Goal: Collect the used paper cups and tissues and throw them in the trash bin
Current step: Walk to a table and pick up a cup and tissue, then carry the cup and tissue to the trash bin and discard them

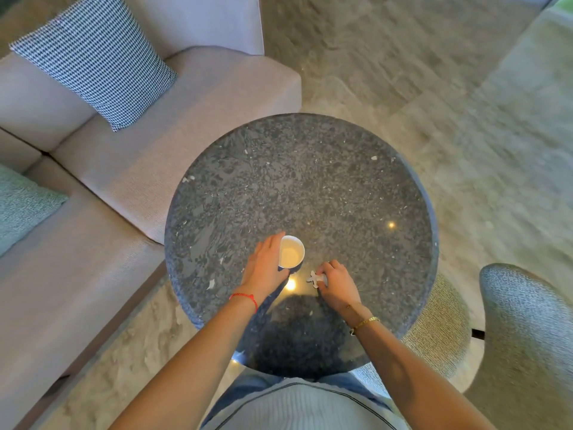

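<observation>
A white paper cup stands upright on the round dark stone table, near its front edge. My left hand wraps around the cup's left side, fingers lying along its wall. Just right of the cup lies a small crumpled white tissue. My right hand pinches that tissue with curled fingers at the table surface. No trash bin is in view.
A beige sofa with a checked cushion and a green cushion flanks the table on the left. A grey woven chair stands at the right. A pale rug covers the floor beyond.
</observation>
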Demonstrator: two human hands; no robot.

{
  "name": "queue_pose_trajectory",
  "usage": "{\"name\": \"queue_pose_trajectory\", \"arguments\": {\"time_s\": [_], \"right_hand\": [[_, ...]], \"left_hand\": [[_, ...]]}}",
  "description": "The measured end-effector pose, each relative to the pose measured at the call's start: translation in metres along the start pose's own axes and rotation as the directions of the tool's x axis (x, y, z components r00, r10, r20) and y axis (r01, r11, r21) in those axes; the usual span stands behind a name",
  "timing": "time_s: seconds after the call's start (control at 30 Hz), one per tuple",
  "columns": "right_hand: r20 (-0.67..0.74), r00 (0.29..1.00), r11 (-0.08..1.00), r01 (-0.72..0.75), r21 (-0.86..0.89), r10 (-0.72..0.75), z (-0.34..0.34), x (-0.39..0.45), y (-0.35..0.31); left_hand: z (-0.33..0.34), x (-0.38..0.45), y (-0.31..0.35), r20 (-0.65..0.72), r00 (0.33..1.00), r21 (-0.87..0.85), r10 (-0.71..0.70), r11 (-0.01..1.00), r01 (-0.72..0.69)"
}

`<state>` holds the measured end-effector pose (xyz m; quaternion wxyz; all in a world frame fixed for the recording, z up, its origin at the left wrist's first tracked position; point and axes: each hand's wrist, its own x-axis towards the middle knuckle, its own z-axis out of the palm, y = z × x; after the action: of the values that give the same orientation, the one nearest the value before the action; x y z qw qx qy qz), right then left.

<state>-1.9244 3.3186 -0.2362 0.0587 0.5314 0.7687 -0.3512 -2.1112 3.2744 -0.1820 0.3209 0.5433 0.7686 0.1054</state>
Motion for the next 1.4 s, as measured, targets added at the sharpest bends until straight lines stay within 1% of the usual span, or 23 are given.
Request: {"name": "queue_pose_trajectory", "arguments": {"time_s": [0.17,0.33,0.43,0.53,0.63,0.7,0.8,0.93,1.1,1.17,1.3,1.4], "right_hand": [[0.017,1.0,1.0,-0.003,-0.008,0.003,0.0,0.001,0.002],[0.041,0.999,1.0,0.007,0.002,-0.007,-0.002,0.0,0.003],[-0.037,0.999,0.997,0.032,0.063,-0.03,-0.012,-0.004,0.001],[-0.15,0.985,0.987,0.101,0.124,-0.082,-0.029,-0.011,-0.004],[-0.221,0.967,0.974,0.163,0.16,-0.126,-0.046,-0.024,-0.01],[-0.254,0.956,0.966,0.194,0.169,-0.148,-0.053,-0.034,-0.011],[-0.289,0.946,0.968,0.2,0.154,-0.149,-0.06,-0.052,-0.007],[-0.345,0.926,0.965,0.214,0.152,-0.152,-0.068,-0.078,-0.005],[-0.435,0.885,0.959,0.249,0.137,-0.168,-0.073,-0.117,-0.004],[-0.469,0.869,0.963,0.239,0.123,-0.155,-0.069,-0.135,-0.004],[-0.548,0.831,0.976,0.185,0.116,-0.093,-0.047,-0.178,0.0],[-0.591,0.807,0.981,0.127,0.144,-0.017,-0.023,-0.218,0.002]], "left_hand": [[0.002,-0.003,0.0,-0.019,1.0,-0.052,-0.011,0.999,0.01],[0.003,-0.014,-0.004,-0.06,0.997,-0.164,-0.058,0.985,0.047],[0.0,-0.024,-0.008,-0.092,0.992,-0.199,-0.085,0.978,0.065],[-0.007,-0.035,-0.013,-0.15,0.985,-0.216,-0.089,0.975,0.055],[-0.015,-0.051,-0.016,-0.197,0.974,-0.253,-0.109,0.966,0.057],[-0.021,-0.064,-0.016,-0.228,0.968,-0.262,-0.106,0.964,0.044],[-0.029,-0.088,-0.016,-0.295,0.952,-0.268,-0.081,0.963,-0.001],[-0.037,-0.121,-0.015,-0.386,0.916,-0.289,-0.108,0.957,-0.009],[-0.039,-0.156,-0.01,-0.412,0.909,-0.271,-0.057,0.961,-0.062],[-0.039,-0.169,-0.009,-0.413,0.91,-0.259,-0.024,0.962,-0.092],[-0.035,-0.198,-0.009,-0.366,0.929,-0.227,0.055,0.963,-0.146],[-0.03,-0.224,-0.012,-0.335,0.934,-0.206,0.121,0.958,-0.198]]}}
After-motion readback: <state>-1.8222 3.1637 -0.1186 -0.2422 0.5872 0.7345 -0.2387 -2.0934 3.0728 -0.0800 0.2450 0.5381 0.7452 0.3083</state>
